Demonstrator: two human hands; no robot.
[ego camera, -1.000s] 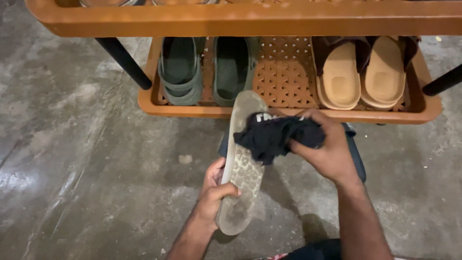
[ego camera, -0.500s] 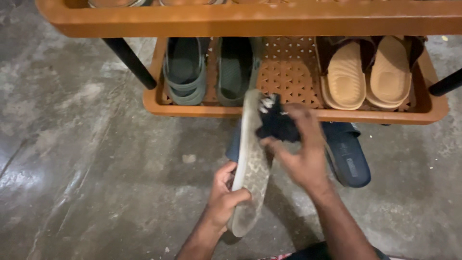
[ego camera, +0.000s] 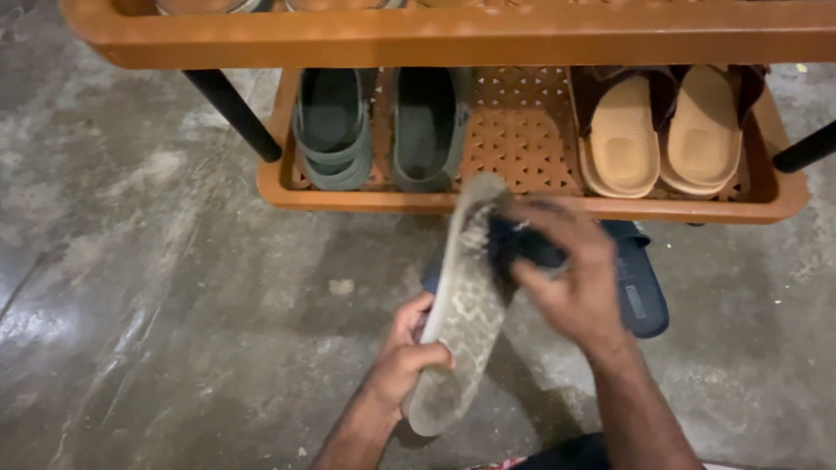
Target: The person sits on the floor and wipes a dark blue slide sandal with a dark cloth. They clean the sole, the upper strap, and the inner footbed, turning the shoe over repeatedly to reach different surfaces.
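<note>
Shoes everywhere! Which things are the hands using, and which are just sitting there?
In use:
left hand holds the slipper, sole up
right hand presses a black cloth on it

Just sitting:
green clogs
tan slides
orange rack
blue slipper on the floor

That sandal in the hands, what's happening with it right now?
A person holds a dusty sandal sole-up in the left hand, gripping near its heel. The right hand presses a black cloth against the sole near the toe. In front stands an orange shoe rack holding green clogs and tan slides; a blue slipper lies on the concrete floor.
</note>
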